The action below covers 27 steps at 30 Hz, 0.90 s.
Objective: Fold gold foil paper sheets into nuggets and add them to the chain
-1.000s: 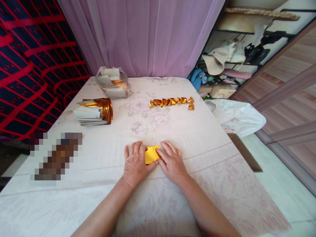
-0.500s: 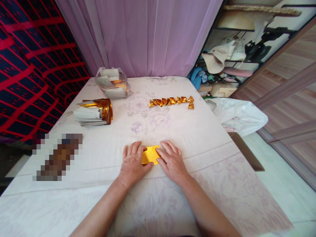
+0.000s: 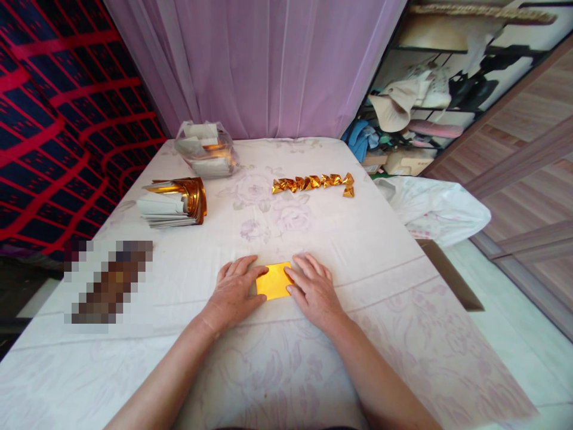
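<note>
I read left hand (image 3: 235, 291) and right hand (image 3: 314, 289) flat, fingers spread, pinning gold sheet (image 3: 273, 280) on near tablecloth (image 3: 403, 334) | crease: press even, edges aligned | beyond: folded gold row (image 3: 312, 182), paper stack (image 3: 172, 203).

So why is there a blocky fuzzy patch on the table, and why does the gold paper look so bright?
Head view: the pixelated patch left of the left hand is blurred into squares, hiding what lies there. The gold paper between that hand and the right hand shines with glare. The room's edges bend from the wide lens.
</note>
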{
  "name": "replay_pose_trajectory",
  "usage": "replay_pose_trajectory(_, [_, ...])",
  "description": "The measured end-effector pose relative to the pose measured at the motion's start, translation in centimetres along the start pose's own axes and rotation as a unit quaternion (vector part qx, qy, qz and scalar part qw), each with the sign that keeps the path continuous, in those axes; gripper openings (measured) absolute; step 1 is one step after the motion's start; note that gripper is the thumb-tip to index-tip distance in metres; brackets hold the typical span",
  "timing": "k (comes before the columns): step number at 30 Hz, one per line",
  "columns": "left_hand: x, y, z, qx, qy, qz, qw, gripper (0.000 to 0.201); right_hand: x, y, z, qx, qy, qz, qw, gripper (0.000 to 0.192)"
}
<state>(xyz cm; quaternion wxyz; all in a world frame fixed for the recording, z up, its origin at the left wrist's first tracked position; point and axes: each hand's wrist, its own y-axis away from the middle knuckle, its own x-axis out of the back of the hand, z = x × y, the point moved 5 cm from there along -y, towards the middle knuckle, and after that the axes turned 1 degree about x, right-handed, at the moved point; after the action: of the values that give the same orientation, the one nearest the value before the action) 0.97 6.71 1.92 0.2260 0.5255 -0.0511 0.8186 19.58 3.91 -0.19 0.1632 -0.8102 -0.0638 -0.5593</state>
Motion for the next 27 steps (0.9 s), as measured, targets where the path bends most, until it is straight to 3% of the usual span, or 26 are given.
replay_pose_trajectory(5, [0.3, 0.0, -0.4, -0.024, -0.003, -0.024, 0.999, 0.054, 0.2, 0.0, 0.0, -0.004, -0.011, 0.000, 1.000, 0.034])
replay_pose_trajectory(11, [0.1, -0.1, -0.4, -0.009, -0.014, -0.033, 0.999, 0.057, 0.6, -0.1, -1.2, -0.015, 0.005, 0.025, 1.000, 0.034])
replay_pose_trajectory(18, [-0.1, -0.3, -0.7, 0.000, -0.019, -0.039, 0.999, 0.056, -0.5, -0.2, -3.3, -0.052, 0.032, 0.010, 0.998, 0.060])
replay_pose_trajectory(27, [0.2, -0.3, -0.5, 0.011, -0.018, -0.062, 0.998, 0.061, 0.0, 0.4, -0.1, -0.086, 0.014, -0.064, 0.994, 0.053])
